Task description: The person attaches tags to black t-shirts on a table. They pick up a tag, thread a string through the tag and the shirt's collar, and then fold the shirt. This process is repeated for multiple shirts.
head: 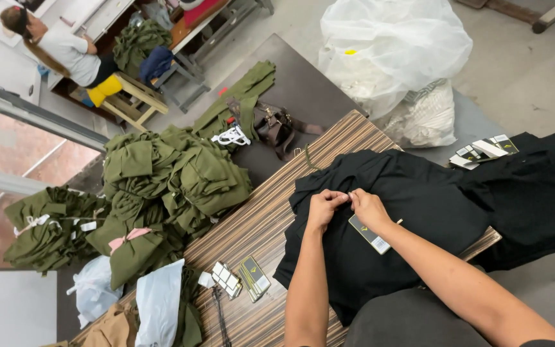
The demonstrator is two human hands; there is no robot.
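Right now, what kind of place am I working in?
Probably a garment workshop or packing room. Both hands work at a black garment with a hang tag, olive green clothes lie piled up, and spare tags sit on the striped table.

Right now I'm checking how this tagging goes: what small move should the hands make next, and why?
Probably pull the fastening snug. The left hand and right hand pinch together at one spot on the black garment, and the hang tag dangles just under the right wrist, so it looks attached but not yet settled.
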